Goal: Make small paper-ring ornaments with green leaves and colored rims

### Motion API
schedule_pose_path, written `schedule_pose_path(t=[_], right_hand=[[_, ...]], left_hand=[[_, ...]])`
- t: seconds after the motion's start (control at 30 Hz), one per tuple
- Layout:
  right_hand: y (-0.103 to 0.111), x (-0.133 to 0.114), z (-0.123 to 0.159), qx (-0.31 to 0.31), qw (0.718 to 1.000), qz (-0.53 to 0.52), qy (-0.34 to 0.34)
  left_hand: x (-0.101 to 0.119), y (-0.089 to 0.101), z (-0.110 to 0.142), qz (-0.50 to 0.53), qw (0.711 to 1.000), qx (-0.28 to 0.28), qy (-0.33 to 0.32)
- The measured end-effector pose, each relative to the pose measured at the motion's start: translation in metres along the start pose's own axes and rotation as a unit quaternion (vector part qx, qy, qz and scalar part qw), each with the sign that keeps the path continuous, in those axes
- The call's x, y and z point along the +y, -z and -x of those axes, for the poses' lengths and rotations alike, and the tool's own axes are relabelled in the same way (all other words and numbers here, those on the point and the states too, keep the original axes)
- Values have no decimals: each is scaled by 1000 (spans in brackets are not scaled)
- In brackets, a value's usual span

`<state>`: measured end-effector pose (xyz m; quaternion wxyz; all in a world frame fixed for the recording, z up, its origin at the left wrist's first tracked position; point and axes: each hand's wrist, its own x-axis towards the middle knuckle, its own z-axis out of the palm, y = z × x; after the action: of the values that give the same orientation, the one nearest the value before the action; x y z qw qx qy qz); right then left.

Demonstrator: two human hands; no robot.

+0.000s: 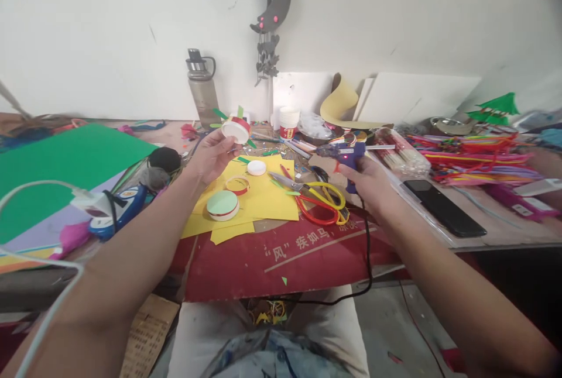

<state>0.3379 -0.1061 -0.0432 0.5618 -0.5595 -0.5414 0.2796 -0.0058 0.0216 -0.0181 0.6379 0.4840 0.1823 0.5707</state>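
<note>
My left hand (pixel 215 154) grips a small white paper disc (pixel 236 131) with a red band and green strips sticking out around it. In my right hand (pixel 366 176) is a blue hot glue gun (pixel 350 158), a glue stick poking out of its back and its nozzle pointing left. Below them lie yellow paper sheets (pixel 263 208). On these sheets rest a round piece with a light green top (pixel 222 205), a yellow-and-red paper ring (pixel 237 185) and a small white disc (pixel 257 168). Scissors with yellow handles (pixel 331 195) and a red-handled pair (pixel 317 214) lie beside the sheets.
A black cord (pixel 367 249) runs from the glue gun over the red cardboard (pixel 281 275). To the right are a black phone (pixel 443 207) and colourful pipe cleaners (pixel 478 158). A water bottle (pixel 204 94) and paper cups (pixel 288 122) stand at the back. Green sheet (pixel 74 164) lies left, near a power strip (pixel 116 211).
</note>
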Motion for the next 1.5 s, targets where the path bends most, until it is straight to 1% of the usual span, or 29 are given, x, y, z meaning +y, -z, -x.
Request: schedule_pose_path(t=[0.03, 0.07, 0.13, 0.2, 0.23, 0.27, 0.33, 0.37, 0.4, 0.43, 0.47, 0.53, 0.57, 0.6, 0.63, 0.7, 0.73, 0.77, 0.83, 0.9, 0.93, 1.0, 1.13, 1.27, 1.33, 1.37, 1.4, 1.43, 1.5], right_hand=[[12, 5, -4, 29, 997, 43, -53], [22, 8, -9, 43, 991, 82, -97], [38, 11, -18, 24, 980, 142, -134], [48, 11, -26, -1, 958, 248, -142], [51, 10, -30, -14, 937, 319, -139], [53, 9, -33, -24, 907, 397, -135], [57, 5, -35, -38, 832, 540, -124], [58, 3, -34, -36, 794, 595, -118], [58, 0, -31, -31, 764, 636, -108], [57, -4, -27, -18, 741, 664, -97], [56, -8, -22, -3, 725, 684, -80], [46, -20, -10, 16, 711, 703, -28], [39, -27, -5, 25, 718, 696, 1], [29, -33, 1, 22, 738, 672, 52], [16, -40, 5, 7, 765, 634, 109], [-14, -49, 11, -44, 820, 532, 209], [-30, -53, 13, -83, 838, 477, 250], [-46, -55, 14, -121, 846, 439, 279], [-75, -56, 15, -165, 838, 425, 301], [-94, -55, 12, -170, 827, 462, 273], [-99, -54, 10, -168, 820, 484, 256], [-101, -54, 5, -177, 804, 519, 229], [-91, -56, 0, -226, 773, 563, 184], [-89, -54, 8, -257, 722, 616, 184], [-91, -55, 13, -254, 714, 623, 191], [-91, -56, 14, -254, 720, 617, 191], [-92, -57, 15, -250, 733, 603, 190], [-91, -59, 15, -240, 755, 580, 190], [-89, -61, 13, -197, 814, 510, 197]], left_hand=[[-1, 1, -1, -3, 1000, -2, -1], [-1, 1, -2, -8, 1000, -2, -2], [-2, 2, -3, -15, 1000, -2, -2], [-3, 4, -4, -14, 1000, 1, -4], [-3, 5, -5, -10, 1000, 4, -5], [-4, 6, -5, -5, 1000, 6, -5], [-5, 9, -5, 6, 1000, 10, -2], [-5, 9, -5, 11, 1000, 10, -1], [-6, 10, -6, 15, 1000, 10, 0], [-7, 10, -6, 19, 1000, 10, 2], [-8, 10, -6, 21, 1000, 12, 4], [-9, 9, -6, 24, 1000, 17, 12], [-10, 8, -6, 24, 999, 19, 15], [-10, 8, -6, 24, 999, 20, 19], [-10, 7, -5, 25, 999, 24, 20], [-9, 5, -5, 25, 999, 33, 21], [-9, 4, -5, 25, 999, 38, 21], [-8, 3, -5, 26, 999, 42, 21], [-7, 2, -5, 28, 998, 44, 19], [-7, 1, -4, 31, 998, 44, 18], [-7, 0, -4, 31, 998, 44, 18], [-6, -1, -4, 31, 998, 46, 20], [-7, -3, -4, 38, 998, 51, 25], [-8, -5, -2, 30, 998, 42, 30], [-8, -6, -1, 23, 998, 39, 32], [-8, -7, 0, 19, 998, 40, 33], [-9, -7, 1, 14, 998, 42, 35], [-9, -7, 1, 10, 998, 44, 38], [-9, -7, 1, 6, 998, 42, 42]])
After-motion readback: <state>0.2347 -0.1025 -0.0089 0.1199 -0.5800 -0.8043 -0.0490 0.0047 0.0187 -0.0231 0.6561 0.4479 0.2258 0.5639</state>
